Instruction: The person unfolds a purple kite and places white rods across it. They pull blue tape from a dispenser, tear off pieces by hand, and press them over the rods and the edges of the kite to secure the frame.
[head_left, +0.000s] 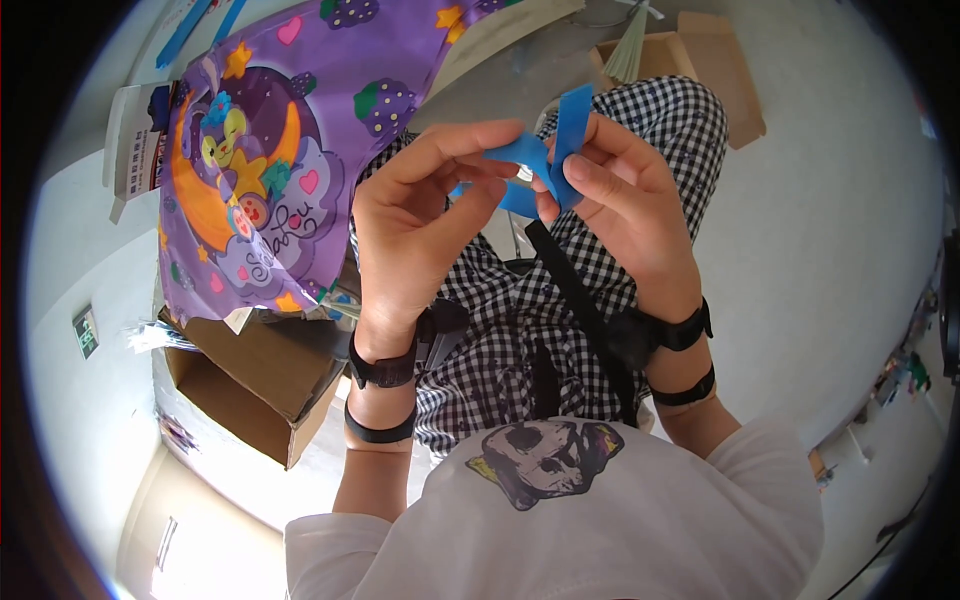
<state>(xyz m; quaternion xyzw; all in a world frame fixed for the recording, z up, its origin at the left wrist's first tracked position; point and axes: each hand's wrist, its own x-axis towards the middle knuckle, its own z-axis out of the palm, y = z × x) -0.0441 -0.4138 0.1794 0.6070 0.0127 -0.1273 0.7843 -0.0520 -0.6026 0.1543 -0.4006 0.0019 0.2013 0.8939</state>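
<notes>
Raised over my lap, a blue paper-like strip (571, 125) is bent into a loop between my two hands. My right hand (635, 195) pinches it where the ends cross, thumb in front and fingers behind, with one flat end pointing up. On the other side of the loop, my left hand (425, 195) has its forefinger and thumb curled about the strip's edge. Part of the strip passes behind the left thumb and is hidden there.
A purple cloth (335, 110) with cartoon prints covers a surface at the left. More blue strips (185, 35) lie beyond it. An open cardboard box (250, 375) sits below the cloth. Pale green strips (628, 50) lie by another carton (715, 75) at the far right.
</notes>
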